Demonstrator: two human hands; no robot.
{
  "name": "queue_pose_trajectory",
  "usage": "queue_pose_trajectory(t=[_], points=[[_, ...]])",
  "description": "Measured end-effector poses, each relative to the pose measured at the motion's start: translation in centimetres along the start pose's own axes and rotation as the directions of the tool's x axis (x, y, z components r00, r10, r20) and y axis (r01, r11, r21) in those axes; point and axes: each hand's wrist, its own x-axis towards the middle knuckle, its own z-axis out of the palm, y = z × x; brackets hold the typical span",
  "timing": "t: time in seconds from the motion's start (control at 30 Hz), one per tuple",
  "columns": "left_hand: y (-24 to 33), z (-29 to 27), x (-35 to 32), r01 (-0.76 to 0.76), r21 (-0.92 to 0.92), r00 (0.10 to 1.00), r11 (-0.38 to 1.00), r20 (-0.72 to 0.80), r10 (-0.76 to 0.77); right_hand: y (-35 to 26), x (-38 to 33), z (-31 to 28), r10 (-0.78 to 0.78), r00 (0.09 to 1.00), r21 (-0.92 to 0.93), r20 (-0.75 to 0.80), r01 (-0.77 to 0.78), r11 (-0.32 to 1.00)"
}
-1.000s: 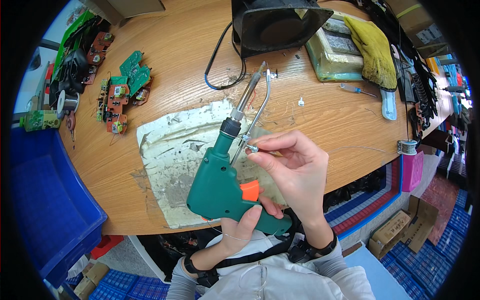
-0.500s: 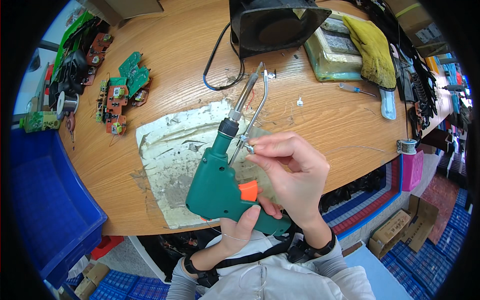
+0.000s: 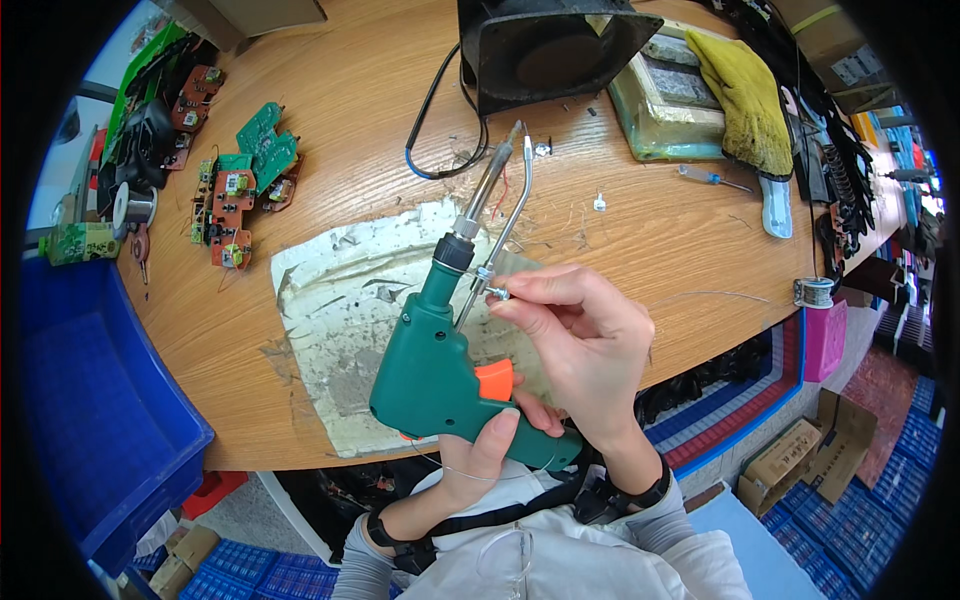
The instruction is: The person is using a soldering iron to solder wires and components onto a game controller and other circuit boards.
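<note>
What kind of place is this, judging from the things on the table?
Most likely an electronics repair or assembly workbench. The left hand holds a green soldering gun, loose circuit boards lie on the wooden table, and a solder spool sits at its edge.

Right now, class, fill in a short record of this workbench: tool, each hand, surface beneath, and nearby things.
Tool: green soldering gun with orange trigger, tip pointing away from the person
Left hand: grips the gun's handle from below
Right hand: fingertips pinch a small screw on the thin metal feed tube
Surface: stained grey mat on a wooden table
Nearby: circuit boards at left, black fan, yellow glove
</note>
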Motion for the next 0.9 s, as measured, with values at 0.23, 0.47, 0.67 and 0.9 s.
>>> queue_pose_trajectory(t=[0.23,0.47,0.67,0.9], points=[[0.0,0.0,-0.1,-0.002,0.002,1.0,1.0,-0.002,0.002,-0.6,0.0,-0.4,0.123,0.988,0.013,0.09,-0.125,0.992],[0.1,0.6,0.1,-0.004,0.108,0.999,0.994,-0.044,0.009,-0.7,0.0,-0.4,0.211,0.968,0.094,0.136,-0.225,0.97],[0.5,0.5,0.2,0.013,0.035,1.0,0.999,-0.011,-0.013,-0.8,0.1,-0.4,0.222,0.968,0.13,0.117,-0.236,0.963],[0.4,0.5,0.3,-0.011,0.102,1.0,0.995,0.028,0.009,-1.0,0.1,-0.3,0.179,0.979,0.132,0.102,-0.191,0.973]])
